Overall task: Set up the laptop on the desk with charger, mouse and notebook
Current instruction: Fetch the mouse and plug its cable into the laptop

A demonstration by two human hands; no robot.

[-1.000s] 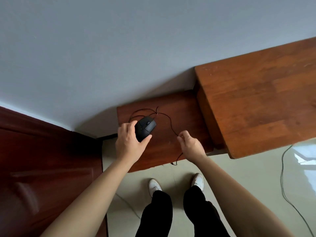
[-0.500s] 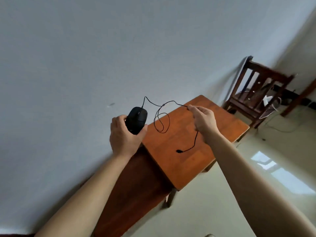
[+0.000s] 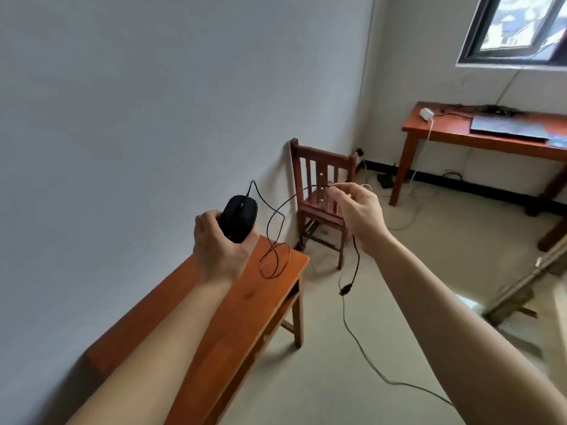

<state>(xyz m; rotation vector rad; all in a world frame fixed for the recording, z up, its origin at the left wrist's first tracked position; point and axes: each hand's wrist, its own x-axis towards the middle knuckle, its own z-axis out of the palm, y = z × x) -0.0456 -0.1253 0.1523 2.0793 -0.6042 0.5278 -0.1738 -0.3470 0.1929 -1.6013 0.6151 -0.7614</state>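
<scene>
My left hand (image 3: 219, 248) grips a black wired mouse (image 3: 238, 217), held in the air above a wooden side table (image 3: 245, 299). Its thin black cable (image 3: 274, 240) loops down and runs up to my right hand (image 3: 359, 210), which pinches it. The USB plug (image 3: 345, 289) dangles below that hand. Far right stands a red-brown desk (image 3: 441, 134) with a closed dark laptop (image 3: 518, 128) on it and a white charger brick (image 3: 426, 114) near its left end.
A wooden chair (image 3: 322, 194) stands in the corner between the side table and the desk. Loose cables (image 3: 380, 375) trail over the beige floor. A window (image 3: 515, 29) is at the upper right, a wooden frame (image 3: 521, 286) at the right edge.
The view has swung right from the side table toward the desk. Both hands lifted the mouse and its cable off the table and carried them along.
</scene>
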